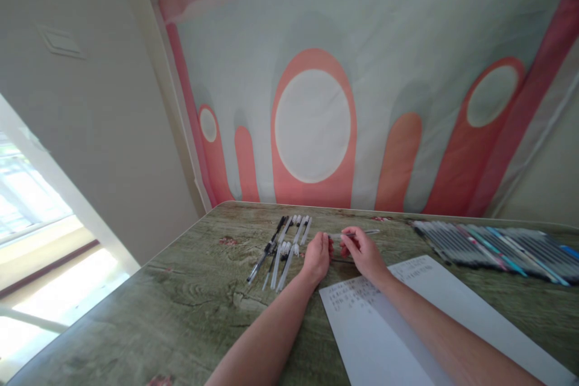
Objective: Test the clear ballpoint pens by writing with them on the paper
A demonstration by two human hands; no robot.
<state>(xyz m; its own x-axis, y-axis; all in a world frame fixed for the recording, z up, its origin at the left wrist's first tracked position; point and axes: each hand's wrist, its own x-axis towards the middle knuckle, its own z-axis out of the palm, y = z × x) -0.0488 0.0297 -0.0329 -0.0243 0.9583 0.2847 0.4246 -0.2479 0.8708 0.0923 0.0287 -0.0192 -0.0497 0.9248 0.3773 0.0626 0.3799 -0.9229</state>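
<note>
A slim clear pen (371,231) is held level above the table, between my two hands. My right hand (362,253) is closed in a pinch around its middle, and the pen's right end sticks out past the fingers. At the pen's left end, my left hand (316,258) has its fingers closed round it; what lies inside those fingers is hidden. Just left of my left hand lie several white-capped pens (284,265) in two rough groups. Beside them, a black pen (257,269) lies at a slant.
Under my right forearm lies a white sheet of paper (362,338) with rows of handwritten marks. A long row of grey pens (441,241), with a few pink, teal and blue ones, lies at the right. The wooden table (190,307) meets a patterned wall at its back edge.
</note>
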